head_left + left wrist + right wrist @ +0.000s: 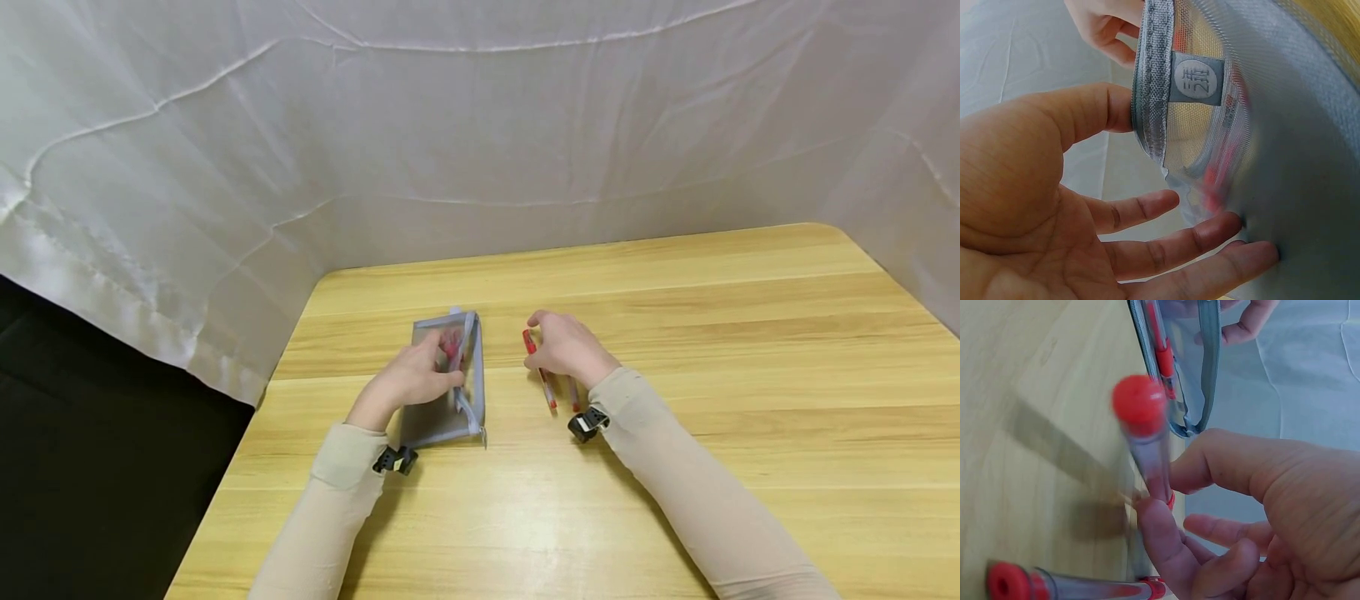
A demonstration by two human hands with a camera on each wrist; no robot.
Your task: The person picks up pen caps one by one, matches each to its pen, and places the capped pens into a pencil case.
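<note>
A grey mesh zip pouch (442, 417) lies flat on the wooden table (675, 333), and red pens show through its mesh (1216, 181). My left hand (450, 379) holds the pouch by its zipper edge (1154, 81), thumb on one side and fingers against the mesh. My right hand (534, 346), just right of the pouch, pinches a clear pen with a red cap (1141, 406) between thumb and forefinger, lifted a little off the table. A second red-capped pen (1054, 587) lies on the table under that hand. The pouch mouth (1179, 362) stands open near the held pen.
White cloth (480, 125) hangs close behind the table and along both sides. The table's left edge (247, 433) drops to a dark floor. Bare wood stretches to the right and toward me.
</note>
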